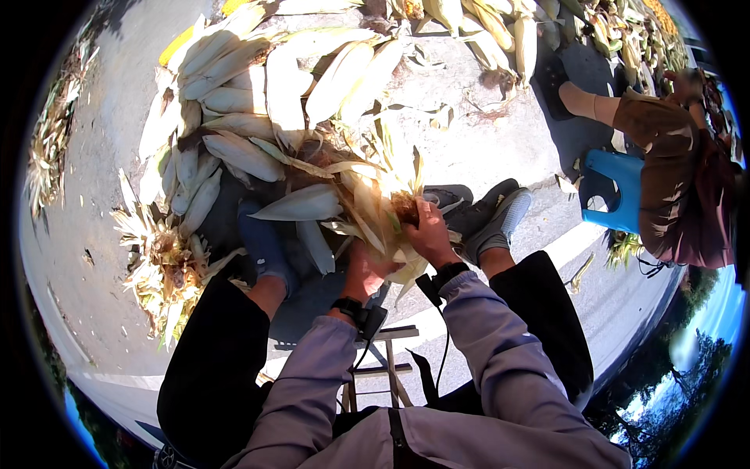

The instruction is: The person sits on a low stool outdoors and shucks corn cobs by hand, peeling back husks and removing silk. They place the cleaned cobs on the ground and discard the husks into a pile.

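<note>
Between my shoes, both hands are on a bunch of pale corn husks [366, 202] with brown silk. My left hand [366, 271] grips the lower part of the husks, palm partly sunlit. At the brown silk tuft [405, 208], my right hand [432, 231] has its fingers closed on it. Whether an ear of corn lies inside the husks cannot be made out. Just beyond my hands, unhusked corn ears [246, 153] are heaped on the pavement.
Loose husks [170, 275] lie in a pile left of my feet. At the right a person [668, 176] sits on a blue plastic stool [615, 190]. More corn ears [492, 41] spread across the top. A wooden stool [389, 369] is under me.
</note>
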Demonstrator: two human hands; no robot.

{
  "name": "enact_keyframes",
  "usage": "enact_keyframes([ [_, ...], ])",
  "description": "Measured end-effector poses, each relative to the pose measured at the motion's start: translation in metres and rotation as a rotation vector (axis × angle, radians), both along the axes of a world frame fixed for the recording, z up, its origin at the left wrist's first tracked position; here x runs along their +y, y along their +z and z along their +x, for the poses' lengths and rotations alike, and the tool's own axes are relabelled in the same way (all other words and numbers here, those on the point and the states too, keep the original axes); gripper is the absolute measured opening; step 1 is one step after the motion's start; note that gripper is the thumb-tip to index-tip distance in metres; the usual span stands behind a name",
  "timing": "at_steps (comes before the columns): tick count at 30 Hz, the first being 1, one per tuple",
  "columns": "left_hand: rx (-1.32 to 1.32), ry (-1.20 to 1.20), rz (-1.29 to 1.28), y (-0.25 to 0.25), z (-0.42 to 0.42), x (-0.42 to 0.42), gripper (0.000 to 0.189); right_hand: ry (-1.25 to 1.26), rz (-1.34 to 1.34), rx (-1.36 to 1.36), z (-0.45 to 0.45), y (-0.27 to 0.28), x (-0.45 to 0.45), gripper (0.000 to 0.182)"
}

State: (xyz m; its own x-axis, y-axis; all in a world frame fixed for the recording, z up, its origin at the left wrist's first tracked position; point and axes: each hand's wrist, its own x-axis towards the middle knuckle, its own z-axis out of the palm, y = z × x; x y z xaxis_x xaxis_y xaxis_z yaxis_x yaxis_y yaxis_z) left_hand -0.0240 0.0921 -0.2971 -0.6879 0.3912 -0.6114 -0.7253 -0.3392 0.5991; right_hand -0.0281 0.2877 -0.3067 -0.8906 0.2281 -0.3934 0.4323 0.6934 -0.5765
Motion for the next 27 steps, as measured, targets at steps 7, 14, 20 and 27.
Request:
enact_keyframes([
  [7, 0.285, -0.096, -0.524, -0.003, -0.004, 0.012, 0.073, 0.000, 0.036, -0.003, -0.002, 0.000, -0.024, 0.055],
  [14, 0.205, -0.140, -0.628, -0.010, -0.030, 0.029, 0.049, -0.315, -0.198, 0.092, 0.002, -0.002, -0.024, 0.044],
  [20, 0.145, -0.278, -0.810, -0.030, -0.027, 0.025, 0.049, -0.414, -0.364, 0.151, 0.002, 0.035, -0.034, 0.066],
  [27, -0.041, -0.149, -0.436, -0.012, -0.042, 0.024, 0.044, -0.079, 0.212, 0.149, 0.003, 0.026, -0.026, 0.091],
])
